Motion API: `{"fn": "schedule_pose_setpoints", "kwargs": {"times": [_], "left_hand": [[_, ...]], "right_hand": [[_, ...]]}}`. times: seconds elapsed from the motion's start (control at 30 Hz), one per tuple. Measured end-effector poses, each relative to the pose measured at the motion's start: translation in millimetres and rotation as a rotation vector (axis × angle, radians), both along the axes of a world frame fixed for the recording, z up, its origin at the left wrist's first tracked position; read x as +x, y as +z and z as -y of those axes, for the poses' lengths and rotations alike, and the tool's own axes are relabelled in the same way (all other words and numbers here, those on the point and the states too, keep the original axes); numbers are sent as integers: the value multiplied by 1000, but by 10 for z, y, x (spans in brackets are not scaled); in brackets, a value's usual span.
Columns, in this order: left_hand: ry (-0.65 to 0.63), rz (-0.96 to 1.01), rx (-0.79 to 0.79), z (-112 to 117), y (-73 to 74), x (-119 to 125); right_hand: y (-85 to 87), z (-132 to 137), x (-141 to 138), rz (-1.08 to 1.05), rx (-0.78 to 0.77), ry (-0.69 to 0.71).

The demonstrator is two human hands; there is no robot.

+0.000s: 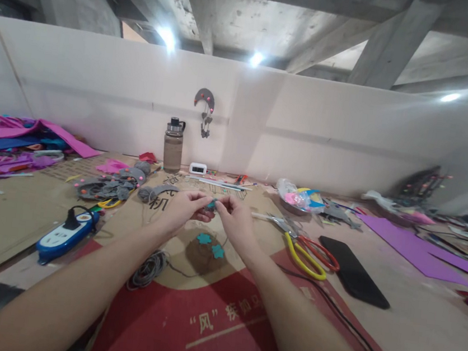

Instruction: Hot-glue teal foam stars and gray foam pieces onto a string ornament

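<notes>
Forearms bare up to frame edge; L hand (182,210) & R hand (235,221) bare, fingers slim.

The left hand (183,206) and the right hand (235,219) meet on a small felt piece (212,205) just above a round disc (202,259) on the table (412,320) — a coil of cord (149,268) and a power strip (65,234) lie left of it, scissors (306,252) and then a phone (352,271) right of it, a bottle (173,146) and a clock (197,168) behind.
</notes>
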State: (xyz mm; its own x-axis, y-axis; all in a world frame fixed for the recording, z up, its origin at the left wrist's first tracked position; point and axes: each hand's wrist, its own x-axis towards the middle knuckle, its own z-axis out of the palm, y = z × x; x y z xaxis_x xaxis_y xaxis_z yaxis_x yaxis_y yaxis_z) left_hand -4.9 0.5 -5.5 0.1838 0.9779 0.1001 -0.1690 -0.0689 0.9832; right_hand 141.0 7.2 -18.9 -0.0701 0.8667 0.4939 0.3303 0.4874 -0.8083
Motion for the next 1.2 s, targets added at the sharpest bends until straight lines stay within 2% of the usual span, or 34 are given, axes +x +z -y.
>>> {"fn": "schedule_pose_setpoints", "kwargs": {"times": [0.13,0.3,0.67,0.93,1.03,1.2], "left_hand": [[43,-2,6,-14,-5,-2],[31,3,2,-10,0,-1],[-17,8,21,-4,-30,1],[15,-48,71,5,-52,46],[25,-73,90,20,-41,57],[79,-90,62,-26,-56,28]], "right_hand": [[13,43,-7,14,78,-30],[40,71,11,74,127,-36],[-5,8,-12,-116,-41,-55],[-3,-7,-18,-139,-100,-100],[3,12,-30,-103,-76,-120],[16,76,-69,6,47,-103]]}}
